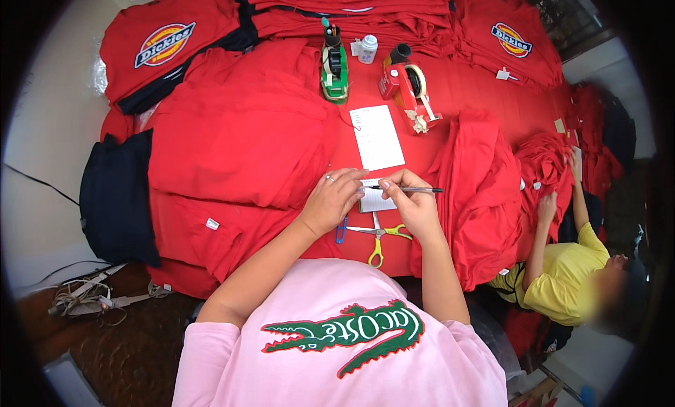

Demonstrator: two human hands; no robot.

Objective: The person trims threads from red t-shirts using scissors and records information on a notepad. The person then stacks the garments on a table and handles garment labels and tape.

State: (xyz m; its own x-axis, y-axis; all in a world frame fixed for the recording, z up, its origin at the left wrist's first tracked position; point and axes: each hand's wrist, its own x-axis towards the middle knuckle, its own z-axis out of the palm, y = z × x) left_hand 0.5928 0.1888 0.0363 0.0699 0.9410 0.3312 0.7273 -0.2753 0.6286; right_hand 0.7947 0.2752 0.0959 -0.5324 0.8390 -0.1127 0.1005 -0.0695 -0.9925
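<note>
Gripping a black-tipped ballpoint pen (425, 190) between thumb and fingers, a person's right hand (413, 209) is poised over a small spiral-bound notepad (376, 202) on a red work surface. The left hand (332, 200), its fingers loosely bent and close together, lies at the notepad's left edge; whether it grips anything cannot be told. Just beyond the notepad lies a white sheet of paper (380, 141) with writing along its upper left. Nearer the person, yellow-handled scissors (377, 252) lie with their blades parted, beside a blue-handled tool (342, 230). Farther back stand a green tape dispenser (339, 91), a white bottle (368, 50) and a red tape dispenser (403, 88). Red garments (239, 126) are heaped on both sides; at right, a co-worker in a yellow shirt (564, 280) reaches toward a bunched red pile (543, 161).
</note>
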